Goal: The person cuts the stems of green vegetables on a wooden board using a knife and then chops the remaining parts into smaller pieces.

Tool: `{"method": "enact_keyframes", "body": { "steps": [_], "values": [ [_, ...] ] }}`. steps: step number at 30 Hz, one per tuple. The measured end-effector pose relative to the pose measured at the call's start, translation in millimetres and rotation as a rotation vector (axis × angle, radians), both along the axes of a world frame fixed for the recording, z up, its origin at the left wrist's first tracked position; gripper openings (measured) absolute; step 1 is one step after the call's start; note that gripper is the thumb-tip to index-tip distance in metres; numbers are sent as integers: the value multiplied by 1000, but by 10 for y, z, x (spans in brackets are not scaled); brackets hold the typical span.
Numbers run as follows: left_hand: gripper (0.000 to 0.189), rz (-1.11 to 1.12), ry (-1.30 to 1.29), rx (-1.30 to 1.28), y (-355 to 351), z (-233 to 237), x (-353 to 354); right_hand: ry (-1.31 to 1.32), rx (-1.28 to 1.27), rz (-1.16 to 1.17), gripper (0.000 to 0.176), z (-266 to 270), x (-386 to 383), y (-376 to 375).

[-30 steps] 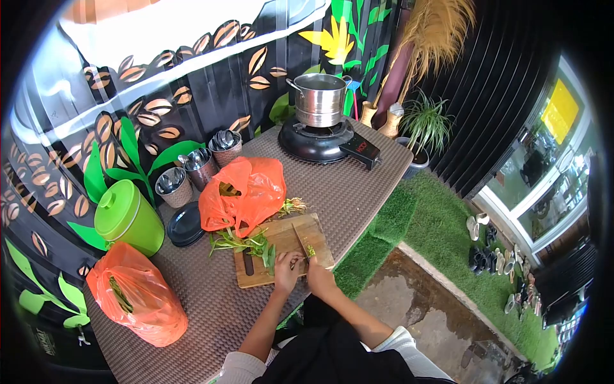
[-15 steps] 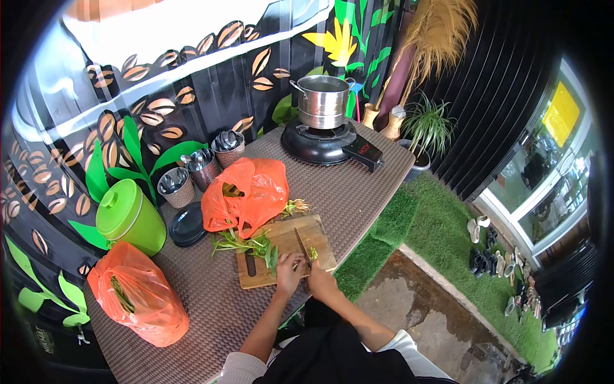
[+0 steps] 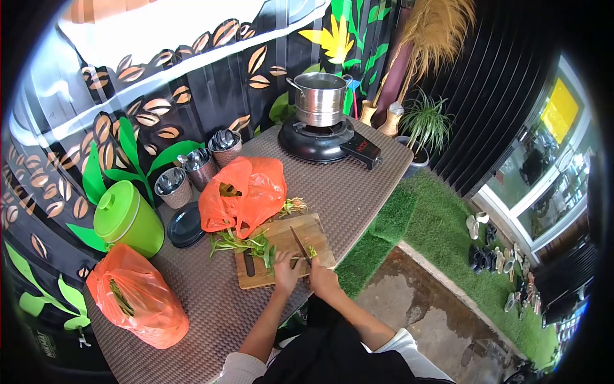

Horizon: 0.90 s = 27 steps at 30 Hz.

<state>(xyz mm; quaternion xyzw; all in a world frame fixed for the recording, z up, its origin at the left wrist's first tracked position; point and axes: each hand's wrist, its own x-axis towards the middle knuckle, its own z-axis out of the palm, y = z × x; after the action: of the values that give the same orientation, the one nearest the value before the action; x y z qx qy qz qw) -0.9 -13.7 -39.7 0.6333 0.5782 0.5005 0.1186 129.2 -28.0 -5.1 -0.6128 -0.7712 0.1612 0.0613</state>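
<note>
A wooden cutting board [image 3: 318, 234] lies near the front edge of the table. My right hand [image 3: 323, 280] grips a knife [image 3: 299, 241], its blade angled up and left across the board. Just left of the blade, my left hand [image 3: 287, 271] has its fingers curled around leafy greens [image 3: 257, 246], whose stems and leaves spread over the board's left side. Small chopped green pieces [image 3: 312, 251] rest beside the blade on the right. Trimmed root ends [image 3: 295, 205] lie behind the board, against an orange plastic bag [image 3: 256, 185].
A second orange bag [image 3: 137, 301] stands front left, near a green lidded container [image 3: 130, 221] and dark plates [image 3: 186, 225]. Cutlery cups [image 3: 174, 187] line the wall side. A steel pot [image 3: 320, 102] sits on a black portable stove [image 3: 316, 142] at the far end.
My left hand has shifted very slightly left, away from the blade. The knife stays in my right hand at nearly the same spot, and the view has moved a little.
</note>
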Motion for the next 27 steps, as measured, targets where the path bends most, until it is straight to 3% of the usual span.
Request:
{"method": "enact_keyframes", "body": {
  "steps": [7,25,27],
  "values": [
    [11,-42,51,-10,11,-58,-16,-30,4,85,28,103,48,-72],
    [7,-42,53,-3,-30,-20,7,65,-87,-25,23,-56,-29,60],
    [7,-38,64,0,-24,-14,6,80,-41,68,26,-52,31,139]
  ]
}}
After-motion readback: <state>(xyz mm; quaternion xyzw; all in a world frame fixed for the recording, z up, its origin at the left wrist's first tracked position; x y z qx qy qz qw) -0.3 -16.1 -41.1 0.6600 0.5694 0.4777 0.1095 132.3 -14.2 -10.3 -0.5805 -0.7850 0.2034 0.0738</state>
